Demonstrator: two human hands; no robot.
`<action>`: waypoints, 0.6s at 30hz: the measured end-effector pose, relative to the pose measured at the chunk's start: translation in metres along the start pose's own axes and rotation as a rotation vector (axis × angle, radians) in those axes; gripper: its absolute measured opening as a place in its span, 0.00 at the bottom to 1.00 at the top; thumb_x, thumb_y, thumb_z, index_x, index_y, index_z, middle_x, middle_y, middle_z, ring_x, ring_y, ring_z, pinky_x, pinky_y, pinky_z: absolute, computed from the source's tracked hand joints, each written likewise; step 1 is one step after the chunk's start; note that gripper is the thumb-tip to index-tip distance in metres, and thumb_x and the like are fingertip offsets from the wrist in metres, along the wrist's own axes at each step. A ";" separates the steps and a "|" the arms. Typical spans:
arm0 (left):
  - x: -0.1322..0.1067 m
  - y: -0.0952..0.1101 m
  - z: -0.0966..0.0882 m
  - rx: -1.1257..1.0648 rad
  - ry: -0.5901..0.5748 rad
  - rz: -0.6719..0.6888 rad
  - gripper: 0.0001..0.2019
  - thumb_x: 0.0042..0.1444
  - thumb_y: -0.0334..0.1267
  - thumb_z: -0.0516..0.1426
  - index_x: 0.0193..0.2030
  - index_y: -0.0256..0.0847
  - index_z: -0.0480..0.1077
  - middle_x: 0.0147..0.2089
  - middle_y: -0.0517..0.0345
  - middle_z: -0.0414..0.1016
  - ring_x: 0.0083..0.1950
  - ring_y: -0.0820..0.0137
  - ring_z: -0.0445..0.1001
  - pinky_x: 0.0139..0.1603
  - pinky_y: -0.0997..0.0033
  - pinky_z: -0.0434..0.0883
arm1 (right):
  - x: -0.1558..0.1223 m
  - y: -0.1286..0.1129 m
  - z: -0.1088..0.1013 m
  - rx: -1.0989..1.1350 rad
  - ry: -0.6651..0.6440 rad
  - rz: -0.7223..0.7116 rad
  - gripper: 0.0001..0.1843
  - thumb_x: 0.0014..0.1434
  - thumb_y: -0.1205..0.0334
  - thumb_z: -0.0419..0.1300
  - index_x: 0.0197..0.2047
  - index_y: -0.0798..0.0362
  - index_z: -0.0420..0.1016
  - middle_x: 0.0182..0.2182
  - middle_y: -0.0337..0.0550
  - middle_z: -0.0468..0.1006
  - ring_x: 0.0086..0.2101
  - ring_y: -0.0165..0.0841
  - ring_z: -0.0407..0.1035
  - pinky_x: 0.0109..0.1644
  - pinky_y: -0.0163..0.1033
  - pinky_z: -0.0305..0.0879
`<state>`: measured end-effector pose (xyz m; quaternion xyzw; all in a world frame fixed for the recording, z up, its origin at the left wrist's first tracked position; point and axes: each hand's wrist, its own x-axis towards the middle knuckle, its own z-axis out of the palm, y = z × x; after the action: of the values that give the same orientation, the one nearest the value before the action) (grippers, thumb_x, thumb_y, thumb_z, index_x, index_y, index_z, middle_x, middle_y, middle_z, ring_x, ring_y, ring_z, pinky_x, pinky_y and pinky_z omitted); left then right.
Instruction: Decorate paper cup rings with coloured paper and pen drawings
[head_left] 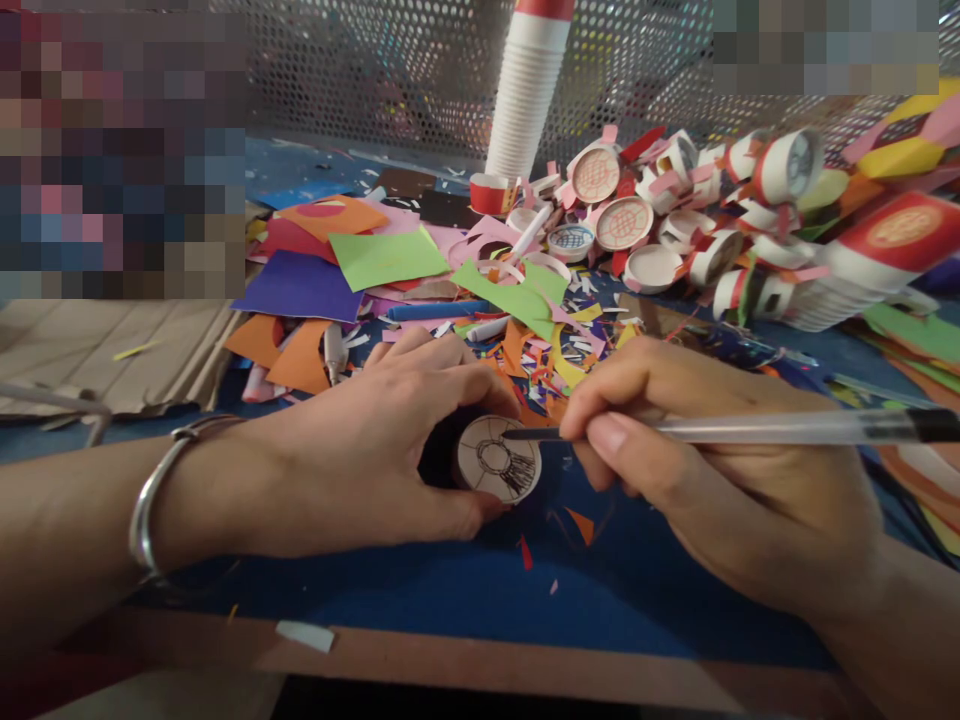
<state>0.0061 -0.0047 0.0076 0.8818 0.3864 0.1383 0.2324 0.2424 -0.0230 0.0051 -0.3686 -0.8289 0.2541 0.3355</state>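
Note:
My left hand (420, 430) curls around a small paper cup (474, 462) that shows its round white base, thumb at the near edge and fingers at the far side. Black lines mark that base: a ring in the middle, spokes, and dense strokes at the lower right. In my right hand (667, 440) is a pen (735, 430) with a clear barrel and a black end, pinched between thumb and fingers. Its dark tip meets the upper right part of the drawing. The cup's sides are mostly hidden by my left hand.
A tall stack of paper cups (527, 100) stands by the perforated metal screen (375, 80). Decorated cup pieces (622, 222) pile up at the back right. Coloured paper (386, 260), scraps and markers (439, 310) cover the middle. Brown cardboard (112, 340) lies left.

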 end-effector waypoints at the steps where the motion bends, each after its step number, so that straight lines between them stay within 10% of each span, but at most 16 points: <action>1: 0.000 0.000 0.000 -0.002 -0.004 -0.003 0.20 0.50 0.43 0.66 0.51 0.47 0.74 0.51 0.56 0.73 0.57 0.56 0.69 0.60 0.54 0.67 | 0.000 0.000 0.000 -0.005 0.007 -0.002 0.09 0.71 0.64 0.54 0.37 0.48 0.73 0.25 0.37 0.75 0.24 0.31 0.70 0.27 0.41 0.64; 18: 0.000 0.000 -0.001 0.011 0.000 -0.088 0.22 0.48 0.49 0.68 0.51 0.51 0.78 0.49 0.57 0.73 0.55 0.53 0.67 0.57 0.53 0.67 | 0.001 -0.002 0.002 -0.059 0.021 -0.022 0.09 0.70 0.66 0.54 0.38 0.47 0.72 0.25 0.37 0.76 0.22 0.31 0.70 0.26 0.40 0.63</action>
<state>0.0059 -0.0040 0.0080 0.8652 0.4257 0.1258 0.2332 0.2391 -0.0241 0.0056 -0.3717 -0.8365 0.2222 0.3359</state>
